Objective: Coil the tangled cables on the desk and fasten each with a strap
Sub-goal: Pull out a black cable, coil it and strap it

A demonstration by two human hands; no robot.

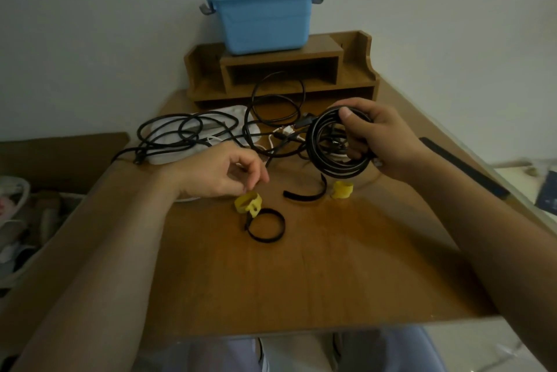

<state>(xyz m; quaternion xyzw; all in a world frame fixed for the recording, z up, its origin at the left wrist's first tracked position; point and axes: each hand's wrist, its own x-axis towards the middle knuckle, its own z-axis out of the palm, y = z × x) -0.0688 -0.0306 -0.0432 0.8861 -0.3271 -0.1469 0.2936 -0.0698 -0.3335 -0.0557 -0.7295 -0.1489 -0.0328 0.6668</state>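
My right hand [379, 136] grips a coiled black cable [328, 148] and holds it up above the wooden desk [301, 275]. My left hand [223, 169] hovers with loosely curled fingers just above a yellow strap [247, 203], and I cannot tell whether the fingertips touch it. A looped black strap [266, 225] lies right in front of that strap. A second black strap [304, 195] and another yellow strap [342, 190] lie under the coil. Tangled black cables [187, 133] and a white cable [283, 133] spread over the far half of the desk.
A wooden desk organiser [280, 70] stands at the back with a blue plastic bin [265, 19] on top. A white fabric item [211, 130] lies under the tangle. A dark flat bar [461, 166] lies along the right edge. A cluttered box [21, 215] sits left of the desk.
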